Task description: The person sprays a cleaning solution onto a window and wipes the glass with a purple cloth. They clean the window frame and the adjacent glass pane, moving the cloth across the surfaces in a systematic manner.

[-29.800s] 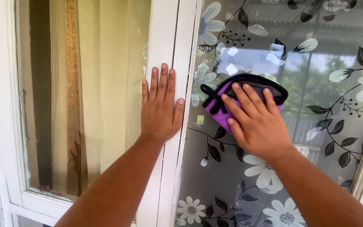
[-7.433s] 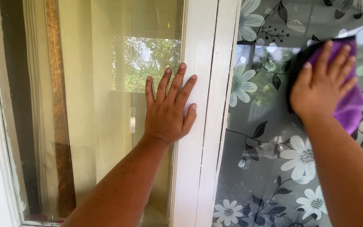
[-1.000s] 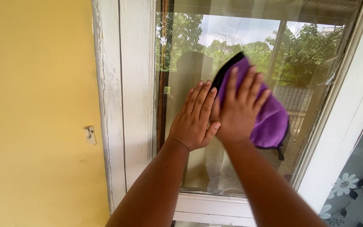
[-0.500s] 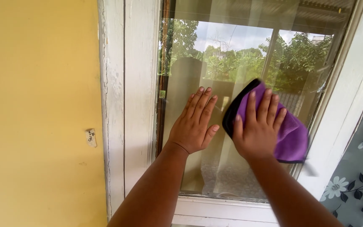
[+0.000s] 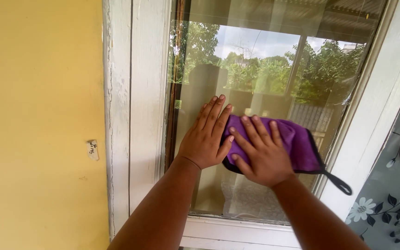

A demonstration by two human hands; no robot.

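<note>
Since half a second ago the purple cloth (image 5: 297, 146) has swung from standing up along the glass to lying sideways, and the right hand (image 5: 261, 155) on it has slid left until it touches the left hand (image 5: 208, 136). The window pane (image 5: 274, 83) is clear glass that mirrors green trees, bright sky and a dark outline of the person, with pale curtain cloth showing dimly behind it. A white painted wooden frame (image 5: 135, 115), cracked and flaking along its left post, surrounds the pane, and its lower rail runs under both forearms. Left of the frame is a plain yellow wall (image 5: 38, 125) with a small white tag (image 5: 92, 150) stuck on it. At the far right, past the white post, a second pane carries a grey film with white flowers and dark leaves (image 5: 394, 203). The cloth is soft and folded, purple with a black edging, and a black loop (image 5: 339, 183) hangs from its lower right corner. It lies flat against the lower middle of the glass. The right hand presses it there with fingers spread wide, palm down. The left hand is open and flat on the bare glass, fingers together and pointing up, holding nothing.
</note>
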